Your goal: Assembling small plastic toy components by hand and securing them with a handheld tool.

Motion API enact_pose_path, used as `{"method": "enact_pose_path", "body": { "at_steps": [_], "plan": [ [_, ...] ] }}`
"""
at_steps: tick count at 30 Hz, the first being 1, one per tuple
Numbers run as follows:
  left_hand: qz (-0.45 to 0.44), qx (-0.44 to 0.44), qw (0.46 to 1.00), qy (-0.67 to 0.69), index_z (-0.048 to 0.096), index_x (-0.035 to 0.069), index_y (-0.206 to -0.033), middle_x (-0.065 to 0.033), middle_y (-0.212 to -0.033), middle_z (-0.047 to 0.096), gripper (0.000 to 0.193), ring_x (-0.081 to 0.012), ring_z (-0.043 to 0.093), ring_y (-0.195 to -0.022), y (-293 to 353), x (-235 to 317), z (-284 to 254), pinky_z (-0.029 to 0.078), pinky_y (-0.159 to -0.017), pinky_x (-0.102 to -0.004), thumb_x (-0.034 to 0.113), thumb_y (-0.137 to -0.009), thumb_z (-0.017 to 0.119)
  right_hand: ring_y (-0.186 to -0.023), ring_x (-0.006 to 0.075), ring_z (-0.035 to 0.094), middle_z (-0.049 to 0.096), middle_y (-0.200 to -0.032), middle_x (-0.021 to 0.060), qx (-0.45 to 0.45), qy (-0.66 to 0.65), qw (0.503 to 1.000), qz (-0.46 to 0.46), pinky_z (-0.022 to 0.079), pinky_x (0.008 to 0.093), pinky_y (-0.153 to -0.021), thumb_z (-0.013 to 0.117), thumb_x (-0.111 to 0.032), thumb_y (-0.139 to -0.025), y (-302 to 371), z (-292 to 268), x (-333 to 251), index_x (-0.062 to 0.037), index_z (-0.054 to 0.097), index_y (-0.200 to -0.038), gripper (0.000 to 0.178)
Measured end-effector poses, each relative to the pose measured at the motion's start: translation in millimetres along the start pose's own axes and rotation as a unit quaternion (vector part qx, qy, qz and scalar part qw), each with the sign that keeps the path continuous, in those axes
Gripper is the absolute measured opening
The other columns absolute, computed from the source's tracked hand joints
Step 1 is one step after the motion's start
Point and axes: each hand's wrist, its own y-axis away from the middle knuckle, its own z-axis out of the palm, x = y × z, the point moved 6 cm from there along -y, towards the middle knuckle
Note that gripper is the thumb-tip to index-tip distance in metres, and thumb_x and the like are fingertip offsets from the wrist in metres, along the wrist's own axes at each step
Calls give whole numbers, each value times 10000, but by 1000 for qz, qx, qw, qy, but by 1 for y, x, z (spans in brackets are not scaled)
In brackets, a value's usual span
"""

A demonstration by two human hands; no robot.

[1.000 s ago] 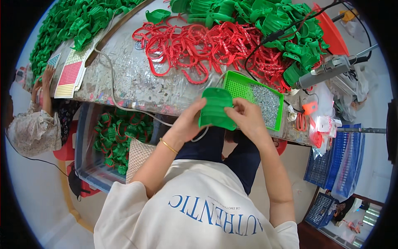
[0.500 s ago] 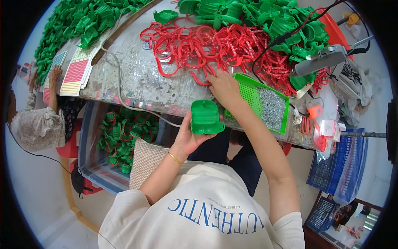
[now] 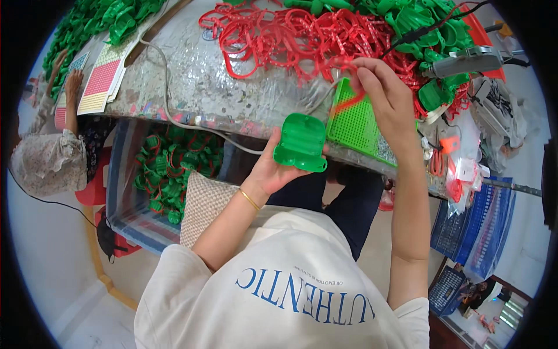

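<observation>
My left hand (image 3: 273, 170) is closed around the lower edge of a green plastic shell (image 3: 300, 141), its hollow side facing up. That shell sits just in front of the table edge. Raised over a bright green perforated tray (image 3: 356, 124), my right hand (image 3: 387, 100) pinches a red plastic strap (image 3: 349, 103), which is blurred by motion. Beyond it lies a tangled heap of red straps (image 3: 273, 43). Small silvery metal pieces (image 3: 386, 152) show in the tray beside my right wrist, which hides part of them.
Green shells (image 3: 407, 26) are piled at the back right, more (image 3: 87, 26) at the far left. A grey cable (image 3: 168, 104) crosses the table. Below stands a lined bin (image 3: 120, 203) of green pieces with red straps. Another person's hand (image 3: 74, 84) rests by patterned sheets (image 3: 104, 75).
My right hand has lifted from the strap heap and moved right, bringing a red strap over the tray. My left hand and the shell have shifted slightly right and up in view.
</observation>
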Motion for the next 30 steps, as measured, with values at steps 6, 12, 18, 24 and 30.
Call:
{"method": "enact_pose_path", "body": {
  "at_steps": [6,12,18,24,30],
  "plan": [
    [-49,-19,999,-9,363,97,-1408,-149,-1351,482,776,-332,463,-1251,-10,-36,21,373,-1039,-503,648,-867,452,-785,224,613,637,-865,108,-108,211,971,-28,467,312,-711,585,-132,-895,52,19,15,-7,645,-982,163],
    [-56,45,997,-11,342,143,-1423,-136,-1414,416,756,-329,404,-1299,-21,-74,15,351,-1038,-548,612,-856,517,-853,263,604,610,-952,120,-43,226,973,8,467,324,-744,606,-113,-864,92,5,36,-9,648,-992,171],
    [-76,6,996,36,397,105,-1375,-109,-1338,485,709,-266,475,-1230,-24,-90,19,373,-1045,-464,520,-842,613,-891,200,595,591,-987,95,64,140,988,23,457,292,-764,603,-73,-852,126,-31,33,-5,632,-1060,220],
    [-72,-3,996,-52,389,82,-1373,-130,-1330,485,702,-295,468,-1237,-25,-98,31,362,-1041,-519,526,-865,585,-809,121,604,608,-911,64,28,159,975,154,473,255,-711,618,-75,-858,152,-51,42,5,623,-1065,221],
    [-56,6,995,-80,371,57,-1375,-155,-1320,489,711,-319,464,-1238,-27,-102,34,356,-1044,-545,514,-873,581,-691,97,608,618,-842,55,53,106,974,194,490,230,-648,627,-78,-863,170,-57,54,18,625,-1040,201]
  ]
}}
